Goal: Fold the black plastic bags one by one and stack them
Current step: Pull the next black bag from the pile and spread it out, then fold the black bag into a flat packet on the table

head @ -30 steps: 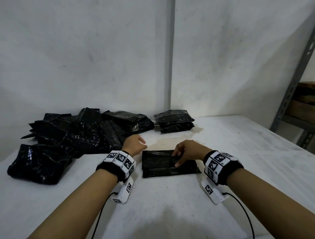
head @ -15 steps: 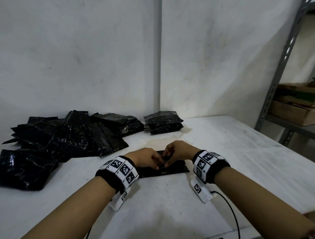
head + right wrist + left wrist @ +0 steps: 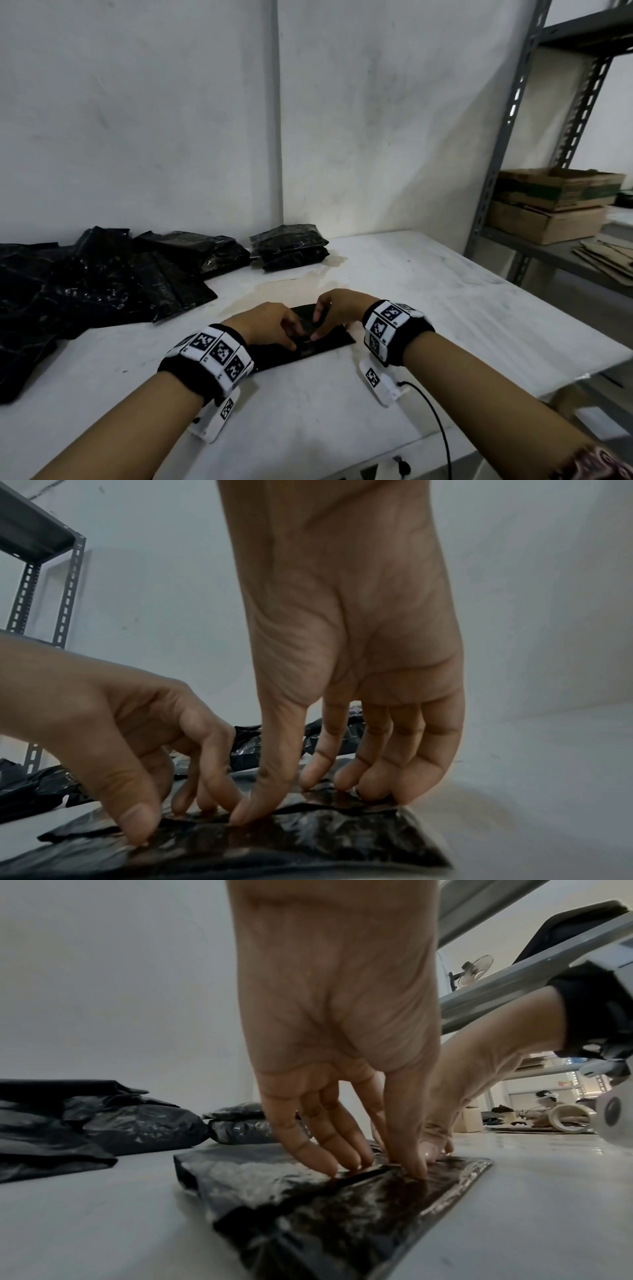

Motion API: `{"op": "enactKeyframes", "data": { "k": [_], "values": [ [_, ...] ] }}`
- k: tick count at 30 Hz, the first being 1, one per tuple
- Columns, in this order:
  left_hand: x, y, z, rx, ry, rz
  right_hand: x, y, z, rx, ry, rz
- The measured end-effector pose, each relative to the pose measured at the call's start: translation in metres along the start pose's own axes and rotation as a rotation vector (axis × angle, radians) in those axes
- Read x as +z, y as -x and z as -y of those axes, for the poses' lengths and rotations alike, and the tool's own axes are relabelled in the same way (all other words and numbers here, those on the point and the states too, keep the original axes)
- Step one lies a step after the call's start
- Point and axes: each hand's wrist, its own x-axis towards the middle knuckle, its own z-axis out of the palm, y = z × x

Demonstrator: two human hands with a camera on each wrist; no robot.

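Both the left hand [image 3: 265, 323] and right hand [image 3: 337, 308] pinch the thin, slippery-looking black plastic bag [image 3: 329, 342] mid-span with fingertips; light and limp, it is probably best gripped at its fold edge.

You work at a scuffed white table [image 3: 428, 291] set in a corner of stained white walls [image 3: 137, 120]. To your right a grey slotted-steel shelf unit [image 3: 507, 137] carries worn cardboard boxes [image 3: 555, 202].
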Motion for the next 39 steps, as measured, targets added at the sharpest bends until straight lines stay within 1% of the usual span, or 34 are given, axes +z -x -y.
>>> {"op": "enactKeyframes", "data": {
  "k": [3,6,7,9,11,12,14,16,18,21,25,29,31,33,36,39],
  "values": [
    [0.005,-0.003,-0.014,-0.004,-0.022,0.004,-0.006,0.013,-0.012,0.033,-0.011,0.033],
    [0.006,-0.006,-0.022,-0.018,-0.074,0.031,-0.018,0.025,-0.030,0.037,-0.094,0.066],
    [0.006,-0.007,-0.023,-0.015,-0.077,0.032,-0.024,0.029,-0.037,0.044,-0.123,0.040],
    [0.009,-0.008,-0.029,0.007,-0.064,0.028,-0.042,0.036,-0.058,0.088,-0.153,-0.093],
    [0.013,-0.009,-0.034,0.034,-0.056,0.023,-0.062,0.040,-0.084,0.187,-0.112,-0.241],
    [0.015,-0.009,-0.037,0.039,-0.058,0.021,-0.071,0.043,-0.097,0.249,-0.055,-0.284],
    [0.015,-0.011,-0.039,0.039,-0.050,0.022,-0.086,0.046,-0.125,0.381,0.101,-0.324],
    [0.015,-0.014,-0.041,0.035,-0.021,0.028,-0.093,0.052,-0.146,0.456,0.239,-0.348],
    [0.015,-0.016,-0.045,0.034,0.000,0.029,-0.093,0.052,-0.160,0.486,0.235,-0.314],
    [0.017,-0.021,-0.051,0.041,0.010,0.030,-0.088,0.049,-0.167,0.497,0.211,-0.242],
    [0.017,-0.024,-0.054,0.038,0.009,0.041,-0.087,0.039,-0.170,0.448,0.213,-0.279],
    [0.017,-0.026,-0.055,0.025,-0.006,0.053,-0.088,0.035,-0.173,0.452,0.155,-0.316],
    [0.017,-0.027,-0.055,0.019,0.001,0.053,-0.088,0.036,-0.173,0.416,0.129,-0.344],
    [0.018,-0.027,-0.055,0.018,0.006,0.057,-0.085,0.036,-0.170,0.326,0.050,-0.337],
    [0.018,-0.027,-0.054,0.015,0.009,0.055,-0.078,0.034,-0.159,0.215,-0.077,-0.230],
    [0.017,-0.026,-0.055,0.017,0.000,0.054,-0.075,0.031,-0.148,0.228,-0.116,-0.186]
  ]
}}
